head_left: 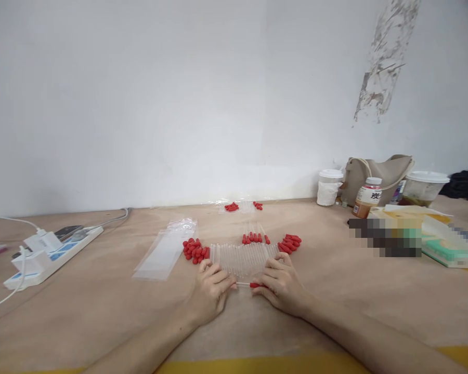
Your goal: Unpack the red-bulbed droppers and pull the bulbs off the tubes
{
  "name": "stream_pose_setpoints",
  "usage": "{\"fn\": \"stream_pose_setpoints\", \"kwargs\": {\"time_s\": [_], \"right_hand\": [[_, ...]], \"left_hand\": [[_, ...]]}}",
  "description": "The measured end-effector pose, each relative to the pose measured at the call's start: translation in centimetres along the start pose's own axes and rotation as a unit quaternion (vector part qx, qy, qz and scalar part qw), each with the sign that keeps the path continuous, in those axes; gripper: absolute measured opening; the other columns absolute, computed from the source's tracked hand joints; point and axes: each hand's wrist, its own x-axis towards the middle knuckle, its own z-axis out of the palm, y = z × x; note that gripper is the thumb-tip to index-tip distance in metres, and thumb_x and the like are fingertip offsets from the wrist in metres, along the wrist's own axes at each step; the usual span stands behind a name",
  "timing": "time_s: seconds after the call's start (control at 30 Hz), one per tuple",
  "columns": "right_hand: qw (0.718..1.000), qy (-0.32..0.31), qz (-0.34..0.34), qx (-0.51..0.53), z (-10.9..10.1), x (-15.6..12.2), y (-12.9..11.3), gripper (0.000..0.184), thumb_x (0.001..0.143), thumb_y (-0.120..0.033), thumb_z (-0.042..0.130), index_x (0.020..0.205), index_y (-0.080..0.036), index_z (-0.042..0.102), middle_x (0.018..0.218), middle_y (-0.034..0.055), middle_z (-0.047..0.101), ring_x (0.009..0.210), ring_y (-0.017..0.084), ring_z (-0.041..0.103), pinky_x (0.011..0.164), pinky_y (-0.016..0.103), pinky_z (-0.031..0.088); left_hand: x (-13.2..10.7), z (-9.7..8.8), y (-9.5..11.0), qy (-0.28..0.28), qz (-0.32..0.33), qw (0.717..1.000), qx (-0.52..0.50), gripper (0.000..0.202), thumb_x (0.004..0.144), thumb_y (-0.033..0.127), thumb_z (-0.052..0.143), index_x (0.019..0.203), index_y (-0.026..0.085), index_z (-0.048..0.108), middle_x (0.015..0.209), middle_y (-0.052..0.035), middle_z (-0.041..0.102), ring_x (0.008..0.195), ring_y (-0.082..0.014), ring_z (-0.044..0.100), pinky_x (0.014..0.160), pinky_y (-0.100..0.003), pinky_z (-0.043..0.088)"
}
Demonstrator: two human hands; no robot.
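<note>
Between my hands lies a thin clear glass dropper tube point(243, 284) with a red rubber bulb point(254, 285) at its right end. My left hand point(212, 285) pinches the tube's left end, and my right hand point(283, 284) has its fingers closed on the bulb. Just beyond them is a row of clear glass tubes point(244, 258) laid side by side. A pile of red bulbs point(195, 252) sits at the row's left end, a smaller red group point(290, 242) at its right. Several droppers with red bulbs point(253, 238) lie behind the row.
Clear plastic bags point(161, 254) lie to the left, and a bagged set with red bulbs point(231, 207) rests by the wall. Far left is a power strip point(58, 257) with chargers. On the right stand a lidded cup point(329, 187), a bottle point(367, 197) and a grey bag point(386, 171).
</note>
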Motion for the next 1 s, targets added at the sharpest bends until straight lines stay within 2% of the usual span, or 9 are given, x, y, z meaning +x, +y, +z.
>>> {"fn": "stream_pose_setpoints", "kwargs": {"time_s": [0.17,0.27,0.37,0.43,0.6,0.73,0.8,0.9,1.0], "right_hand": [[1.000,-0.008,-0.008,-0.006,-0.5,-0.6,-0.2,0.023,0.082,-0.028,0.051,0.062,-0.019,0.060,0.050,-0.0021,0.053,0.060,0.011,0.044,0.072,0.033,0.027],[1.000,0.004,0.013,-0.006,-1.1,-1.1,0.8,0.023,0.082,-0.026,0.050,0.062,-0.020,0.061,0.051,-0.0012,0.053,0.059,0.011,0.045,0.069,0.032,0.029],[0.991,0.056,0.112,0.049,-1.7,-1.2,2.8,0.018,0.082,-0.029,0.050,0.073,-0.021,0.064,0.062,0.0020,0.058,0.063,0.014,0.049,0.066,0.032,0.035],[0.971,0.098,0.189,0.109,-2.1,-1.1,4.1,0.018,0.082,-0.032,0.049,0.084,-0.022,0.064,0.075,0.0043,0.061,0.070,0.015,0.054,0.065,0.030,0.041],[0.923,0.138,0.326,0.150,-2.7,-0.7,6.8,0.031,0.081,-0.038,0.045,0.099,-0.019,0.062,0.084,0.0070,0.058,0.073,0.015,0.057,0.065,0.028,0.047],[0.877,0.169,0.423,0.155,-2.7,-1.4,9.7,0.039,0.074,-0.039,0.053,0.102,-0.012,0.056,0.080,0.0071,0.059,0.066,0.014,0.055,0.061,0.028,0.048],[0.859,0.179,0.454,0.158,-2.7,-2.0,11.0,0.037,0.069,-0.041,0.057,0.093,-0.013,0.056,0.077,0.0064,0.060,0.063,0.014,0.055,0.058,0.027,0.047],[0.859,0.150,0.472,0.133,-2.8,-2.9,12.6,0.032,0.068,-0.046,0.057,0.078,-0.015,0.056,0.073,0.0057,0.062,0.061,0.014,0.055,0.056,0.026,0.045],[0.868,0.105,0.475,0.100,-2.8,-3.5,13.4,0.033,0.070,-0.048,0.054,0.076,-0.016,0.058,0.071,0.0049,0.063,0.060,0.014,0.056,0.056,0.026,0.043]], "left_hand": [[-0.1,-0.3,0.2,0.017,0.016,1.000,0.001,0.023,0.082,0.013,0.039,0.076,0.019,0.060,0.059,-0.0020,0.056,0.061,-0.0148,0.045,0.066,-0.035,0.033],[-1.0,-0.3,-0.6,0.027,-0.016,0.999,-0.009,0.023,0.084,0.015,0.038,0.078,0.018,0.060,0.061,-0.0031,0.055,0.061,-0.0147,0.047,0.062,-0.031,0.036],[-1.7,-0.2,-2.1,0.052,-0.082,0.995,-0.035,0.024,0.087,0.019,0.036,0.089,0.018,0.059,0.069,-0.0036,0.054,0.063,-0.0129,0.050,0.059,-0.025,0.041],[-1.8,-0.1,-3.1,0.065,-0.125,0.989,-0.042,0.025,0.089,0.020,0.033,0.096,0.018,0.057,0.075,-0.0038,0.051,0.066,-0.0122,0.051,0.061,-0.023,0.044],[-0.8,0.1,-4.8,0.080,-0.173,0.982,-0.017,0.031,0.088,0.016,0.030,0.112,0.017,0.049,0.087,-0.0067,0.048,0.078,-0.0154,0.052,0.071,-0.029,0.046],[-0.3,0.8,-5.5,0.112,-0.165,0.980,0.004,0.023,0.086,0.016,0.035,0.099,0.019,0.054,0.087,-0.0056,0.053,0.079,-0.0163,0.054,0.072,-0.031,0.046],[-0.2,1.1,-5.7,0.123,-0.136,0.983,0.021,0.020,0.086,0.015,0.036,0.091,0.018,0.055,0.084,-0.0047,0.056,0.079,-0.0163,0.055,0.072,-0.030,0.046],[-0.1,1.4,-5.7,0.116,-0.090,0.988,0.041,0.019,0.086,0.014,0.037,0.086,0.018,0.056,0.080,-0.0038,0.059,0.078,-0.0156,0.056,0.071,-0.028,0.047],[-0.2,1.5,-5.6,0.099,-0.071,0.992,0.039,0.019,0.086,0.014,0.038,0.083,0.018,0.056,0.077,-0.0032,0.060,0.075,-0.0146,0.057,0.068,-0.027,0.047]]}}
